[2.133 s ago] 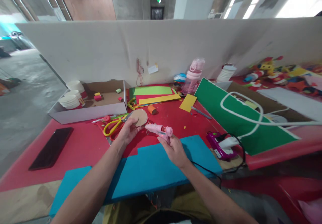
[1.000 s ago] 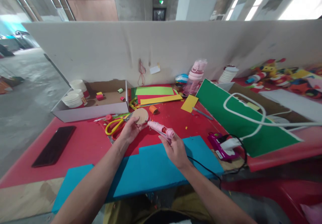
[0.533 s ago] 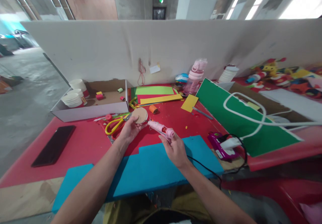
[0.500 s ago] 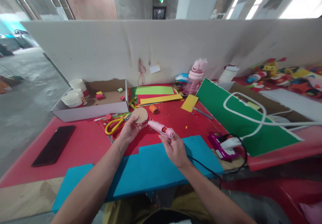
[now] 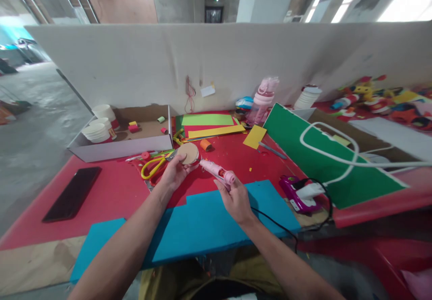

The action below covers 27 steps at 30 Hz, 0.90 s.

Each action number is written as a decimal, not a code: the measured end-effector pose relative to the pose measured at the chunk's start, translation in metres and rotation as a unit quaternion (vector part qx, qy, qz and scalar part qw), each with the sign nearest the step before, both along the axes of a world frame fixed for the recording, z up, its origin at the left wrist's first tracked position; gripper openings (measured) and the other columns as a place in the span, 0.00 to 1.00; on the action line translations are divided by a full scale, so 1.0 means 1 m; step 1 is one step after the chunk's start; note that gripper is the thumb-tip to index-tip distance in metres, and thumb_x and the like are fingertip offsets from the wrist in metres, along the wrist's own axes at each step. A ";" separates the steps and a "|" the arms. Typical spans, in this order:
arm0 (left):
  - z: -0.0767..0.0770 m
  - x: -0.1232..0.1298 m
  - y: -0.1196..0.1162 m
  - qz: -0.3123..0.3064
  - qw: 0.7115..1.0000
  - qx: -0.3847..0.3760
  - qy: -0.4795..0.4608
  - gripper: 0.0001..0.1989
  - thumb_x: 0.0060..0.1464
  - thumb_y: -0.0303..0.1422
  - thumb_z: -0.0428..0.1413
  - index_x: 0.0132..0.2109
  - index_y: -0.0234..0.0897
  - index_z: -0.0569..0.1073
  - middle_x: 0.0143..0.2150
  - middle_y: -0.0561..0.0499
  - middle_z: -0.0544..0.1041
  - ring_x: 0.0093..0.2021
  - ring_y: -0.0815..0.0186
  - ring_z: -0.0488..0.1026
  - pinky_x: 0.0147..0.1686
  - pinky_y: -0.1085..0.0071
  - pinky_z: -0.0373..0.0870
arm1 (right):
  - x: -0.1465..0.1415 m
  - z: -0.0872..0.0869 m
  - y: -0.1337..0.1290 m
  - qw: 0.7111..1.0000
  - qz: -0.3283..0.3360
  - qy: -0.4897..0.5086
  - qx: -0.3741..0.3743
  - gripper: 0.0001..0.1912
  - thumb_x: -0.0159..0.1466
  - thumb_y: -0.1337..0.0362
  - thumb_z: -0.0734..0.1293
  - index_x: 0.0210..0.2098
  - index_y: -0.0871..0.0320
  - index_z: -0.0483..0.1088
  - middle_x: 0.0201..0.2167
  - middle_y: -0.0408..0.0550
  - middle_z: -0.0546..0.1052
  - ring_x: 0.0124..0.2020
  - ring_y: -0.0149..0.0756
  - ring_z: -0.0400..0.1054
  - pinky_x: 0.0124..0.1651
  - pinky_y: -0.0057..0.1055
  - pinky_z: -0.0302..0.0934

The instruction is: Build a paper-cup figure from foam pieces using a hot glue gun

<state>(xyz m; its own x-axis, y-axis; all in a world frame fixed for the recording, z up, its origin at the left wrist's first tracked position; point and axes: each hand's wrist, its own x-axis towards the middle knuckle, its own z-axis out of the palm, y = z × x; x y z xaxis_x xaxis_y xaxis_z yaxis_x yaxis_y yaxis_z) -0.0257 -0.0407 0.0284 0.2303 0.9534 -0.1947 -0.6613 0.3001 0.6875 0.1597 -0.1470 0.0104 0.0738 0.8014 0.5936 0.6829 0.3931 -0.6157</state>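
Left hand (image 5: 174,172) pinches a cardboard disc (image 5: 189,153); right hand (image 5: 236,201) grips a pink glue gun (image 5: 212,168).
I see its nozzle (image 5: 201,162) beside the disc, contact unclear.

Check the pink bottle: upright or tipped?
Upright: the bottle stands behind the green board, lid end up.

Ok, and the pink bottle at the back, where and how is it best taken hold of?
Probably around the upper body, just under the lid, from the near side. The pink bottle stands upright, the white partition backs it, and the green board crowds its right.
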 end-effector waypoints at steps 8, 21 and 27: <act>0.002 0.000 -0.001 0.000 1.000 -0.008 -0.001 0.16 0.51 0.24 0.55 0.48 0.31 0.72 0.33 0.46 0.80 0.29 0.65 0.76 0.43 0.59 0.78 | -0.001 0.000 -0.001 1.000 0.001 0.000 -0.023 0.12 0.67 0.56 0.62 0.41 0.58 0.68 0.34 0.52 0.77 0.35 0.40 0.73 0.35 0.30 0.65; 0.002 0.000 -0.001 -0.003 1.000 -0.006 -0.001 0.15 0.52 0.24 0.54 0.47 0.30 0.73 0.33 0.46 0.80 0.31 0.64 0.77 0.45 0.57 0.77 | 0.000 0.006 0.001 1.000 -0.012 0.012 -0.025 0.15 0.68 0.53 0.60 0.41 0.60 0.68 0.35 0.55 0.77 0.35 0.42 0.73 0.36 0.32 0.65; 0.003 0.000 -0.002 -0.001 1.000 -0.006 -0.003 0.15 0.51 0.24 0.55 0.47 0.31 0.73 0.33 0.47 0.80 0.28 0.66 0.76 0.45 0.57 0.77 | 0.001 0.006 0.004 0.999 -0.015 0.011 -0.040 0.15 0.67 0.53 0.61 0.40 0.59 0.68 0.34 0.54 0.78 0.35 0.42 0.73 0.35 0.31 0.65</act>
